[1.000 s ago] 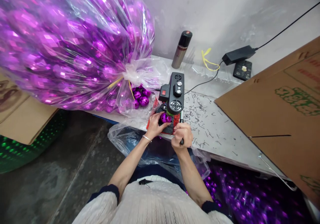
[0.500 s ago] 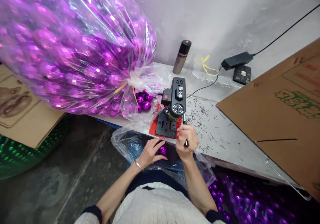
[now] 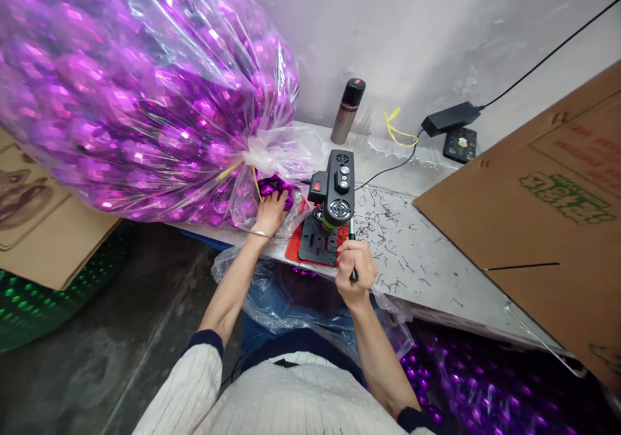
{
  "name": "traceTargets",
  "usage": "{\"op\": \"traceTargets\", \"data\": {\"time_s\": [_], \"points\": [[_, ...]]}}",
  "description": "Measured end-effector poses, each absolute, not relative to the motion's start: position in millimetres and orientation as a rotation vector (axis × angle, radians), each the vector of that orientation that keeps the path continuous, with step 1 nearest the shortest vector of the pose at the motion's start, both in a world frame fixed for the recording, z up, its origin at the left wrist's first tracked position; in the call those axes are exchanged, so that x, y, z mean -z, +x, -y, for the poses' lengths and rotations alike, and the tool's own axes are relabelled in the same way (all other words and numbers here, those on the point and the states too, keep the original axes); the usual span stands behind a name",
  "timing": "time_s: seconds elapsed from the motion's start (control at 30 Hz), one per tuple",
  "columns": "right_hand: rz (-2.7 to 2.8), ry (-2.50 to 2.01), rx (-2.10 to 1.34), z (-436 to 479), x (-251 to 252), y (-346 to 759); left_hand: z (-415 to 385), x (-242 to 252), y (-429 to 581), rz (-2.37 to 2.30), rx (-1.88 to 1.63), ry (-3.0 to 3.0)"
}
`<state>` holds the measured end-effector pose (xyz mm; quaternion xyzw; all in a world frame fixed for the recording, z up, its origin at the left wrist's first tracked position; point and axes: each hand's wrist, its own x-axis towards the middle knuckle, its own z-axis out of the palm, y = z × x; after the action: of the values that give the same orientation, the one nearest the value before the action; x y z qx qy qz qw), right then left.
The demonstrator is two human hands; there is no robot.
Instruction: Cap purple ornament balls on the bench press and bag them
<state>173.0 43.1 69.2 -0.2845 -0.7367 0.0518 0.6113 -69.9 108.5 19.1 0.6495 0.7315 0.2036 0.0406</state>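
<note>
My left hand (image 3: 272, 215), a bracelet at its wrist, reaches onto a small pile of shiny purple balls (image 3: 268, 189) beside the tied bag. Its fingers are apart over the balls and partly cover them; no ball shows as lifted. My right hand (image 3: 356, 268) is wrapped round the lever handle (image 3: 352, 229) of a small black bench press machine (image 3: 341, 186). The machine's slotted base plate (image 3: 315, 244) stands on a red sheet (image 3: 292, 248) near the table's front edge. No ball shows on the plate.
A huge clear bag of purple balls (image 3: 160, 111) fills the left. Behind stand a flask (image 3: 347, 114) and a power adapter (image 3: 451, 119). A cardboard box (image 3: 543, 208) leans in at right; thin dark scraps (image 3: 383, 218) litter the table (image 3: 427, 247). Plastic sheeting (image 3: 286, 315) hangs over my lap.
My left hand has left the purple ball below the table's front edge and moved up and left to the pile of balls. My right hand stays on the lever.
</note>
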Motion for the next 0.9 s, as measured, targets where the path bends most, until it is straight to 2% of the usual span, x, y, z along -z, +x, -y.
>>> {"op": "traceTargets", "data": {"time_s": [0.1, 0.2, 0.33, 0.47, 0.63, 0.77, 0.9], "points": [[1.703, -0.648, -0.117, -43, -70, 173, -92, -26, -64, -2.030, -1.086, 1.747], [1.697, -0.653, -0.124, -44, -70, 173, -61, -30, -47, -1.580, -1.463, 1.255], [1.700, -0.654, -0.125, -44, -71, 174, -23, -19, -16, -1.088, -1.427, 0.689], [1.732, -0.655, -0.108, -45, -74, 177, -9, -1, 5, -0.944, -1.415, 0.446], [1.765, -0.643, -0.103, -45, -74, 179, -13, 10, 14, -1.070, -1.451, 0.491], [1.762, -0.651, -0.102, -45, -73, 180, -21, 19, 19, -1.428, -1.445, 0.919], [1.775, -0.650, -0.096, -45, -73, 180, -29, 24, 21, -1.785, -1.280, 1.400]]}}
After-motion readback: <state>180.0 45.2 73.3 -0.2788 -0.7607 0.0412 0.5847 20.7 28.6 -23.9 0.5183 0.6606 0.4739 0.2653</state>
